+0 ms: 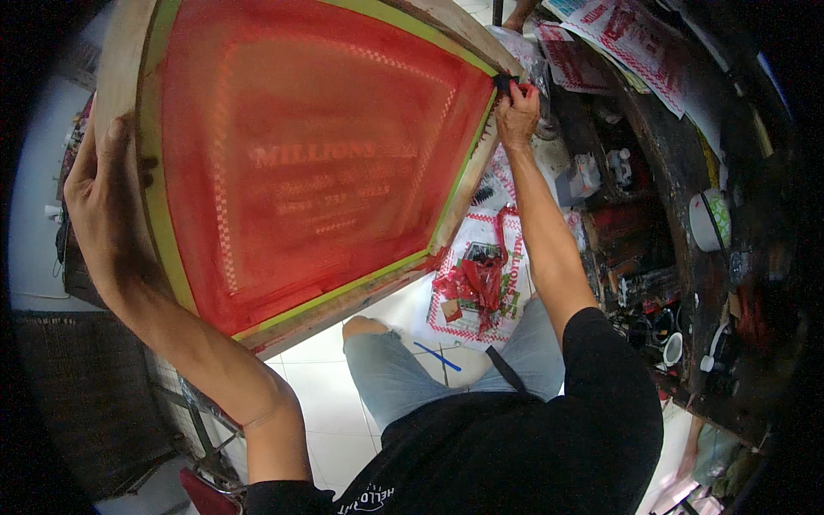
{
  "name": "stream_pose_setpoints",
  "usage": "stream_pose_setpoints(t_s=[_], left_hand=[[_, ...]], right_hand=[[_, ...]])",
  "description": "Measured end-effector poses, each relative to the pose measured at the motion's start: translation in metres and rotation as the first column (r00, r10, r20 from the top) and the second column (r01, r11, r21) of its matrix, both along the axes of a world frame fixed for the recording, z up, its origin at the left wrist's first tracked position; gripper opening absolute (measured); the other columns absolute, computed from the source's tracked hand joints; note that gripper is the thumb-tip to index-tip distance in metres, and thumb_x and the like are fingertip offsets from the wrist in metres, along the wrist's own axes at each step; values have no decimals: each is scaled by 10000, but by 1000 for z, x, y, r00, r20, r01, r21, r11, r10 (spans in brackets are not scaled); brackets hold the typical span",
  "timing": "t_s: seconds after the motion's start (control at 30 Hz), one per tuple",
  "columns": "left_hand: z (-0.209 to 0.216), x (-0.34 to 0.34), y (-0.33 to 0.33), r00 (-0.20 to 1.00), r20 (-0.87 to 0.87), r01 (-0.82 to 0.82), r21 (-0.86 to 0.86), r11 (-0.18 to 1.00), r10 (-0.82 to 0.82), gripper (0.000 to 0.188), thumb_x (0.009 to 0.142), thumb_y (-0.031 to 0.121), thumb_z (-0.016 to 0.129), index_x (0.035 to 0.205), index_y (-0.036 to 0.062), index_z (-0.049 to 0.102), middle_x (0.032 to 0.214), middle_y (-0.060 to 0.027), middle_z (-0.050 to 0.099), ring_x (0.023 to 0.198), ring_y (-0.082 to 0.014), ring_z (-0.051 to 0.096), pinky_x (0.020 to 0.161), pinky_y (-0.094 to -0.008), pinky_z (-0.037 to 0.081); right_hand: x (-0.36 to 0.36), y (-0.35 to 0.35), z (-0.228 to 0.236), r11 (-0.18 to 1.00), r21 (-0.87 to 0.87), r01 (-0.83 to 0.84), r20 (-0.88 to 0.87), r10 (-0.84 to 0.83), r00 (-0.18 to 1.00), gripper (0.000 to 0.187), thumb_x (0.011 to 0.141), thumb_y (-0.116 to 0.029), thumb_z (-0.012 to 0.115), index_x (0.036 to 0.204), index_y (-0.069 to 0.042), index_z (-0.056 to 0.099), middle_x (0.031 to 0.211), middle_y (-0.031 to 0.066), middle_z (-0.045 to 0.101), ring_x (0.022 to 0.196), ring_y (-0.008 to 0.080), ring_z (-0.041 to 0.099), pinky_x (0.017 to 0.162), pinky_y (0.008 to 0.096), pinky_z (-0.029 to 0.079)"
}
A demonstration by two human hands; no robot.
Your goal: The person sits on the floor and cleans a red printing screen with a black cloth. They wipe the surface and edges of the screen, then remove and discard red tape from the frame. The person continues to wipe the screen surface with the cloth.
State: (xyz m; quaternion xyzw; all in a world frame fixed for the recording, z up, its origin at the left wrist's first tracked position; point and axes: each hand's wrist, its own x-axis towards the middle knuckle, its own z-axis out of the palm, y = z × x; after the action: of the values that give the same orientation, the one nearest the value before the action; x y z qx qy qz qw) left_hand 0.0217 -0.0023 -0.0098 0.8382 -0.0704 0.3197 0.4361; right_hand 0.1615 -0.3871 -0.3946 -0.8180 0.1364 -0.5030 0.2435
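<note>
A large screen printing frame [309, 180], its mesh red with a faint checkered border and lettering, is tilted up in front of me. Green-yellow tape runs along the inside of its wooden edge. My left hand [107, 193] grips the left side of the wood, thumb on the front and the other fingers partly hidden behind. At the right corner, my right hand [519, 118] has its fingers closed on a small black rag [506, 83], pressed against the frame; the rag's exact shape is hard to make out.
Below the frame, a printed sheet [442, 322] with a red-stained plastic bag [483, 279] lies near my legs on the white tiled floor [318, 390]. A cluttered dark shelf [635, 232] stands at right, with printed sheets [631, 47] on top. A red chair [206, 493] is at lower left.
</note>
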Motion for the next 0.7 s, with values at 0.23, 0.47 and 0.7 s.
stream_pose_setpoints(t_s=[0.23,0.47,0.7], left_hand=[[1,15,29,999,35,26,50,998,-28,467,906,252,632,1295,7,549,1081,-105,657,924,-153,625,830,-256,481],[1,14,18,999,16,46,55,997,-47,448,905,275,630,1276,31,574,1007,-87,675,823,-126,641,731,-250,510],[6,10,-2,993,27,113,95,989,-117,413,917,247,609,1271,35,579,1003,-88,680,845,-133,650,726,-253,517]], right_hand=[[29,19,-9,963,-218,157,-334,-225,915,392,741,-211,588,1120,-113,620,1041,169,517,986,365,525,792,472,464],[26,-7,-12,986,-163,-47,-365,-16,931,310,734,-122,594,1028,-38,642,1027,181,512,944,385,579,745,504,508],[7,-2,-26,961,-193,-199,-502,77,862,241,791,-130,526,976,-40,652,1026,220,531,907,415,586,738,510,492]])
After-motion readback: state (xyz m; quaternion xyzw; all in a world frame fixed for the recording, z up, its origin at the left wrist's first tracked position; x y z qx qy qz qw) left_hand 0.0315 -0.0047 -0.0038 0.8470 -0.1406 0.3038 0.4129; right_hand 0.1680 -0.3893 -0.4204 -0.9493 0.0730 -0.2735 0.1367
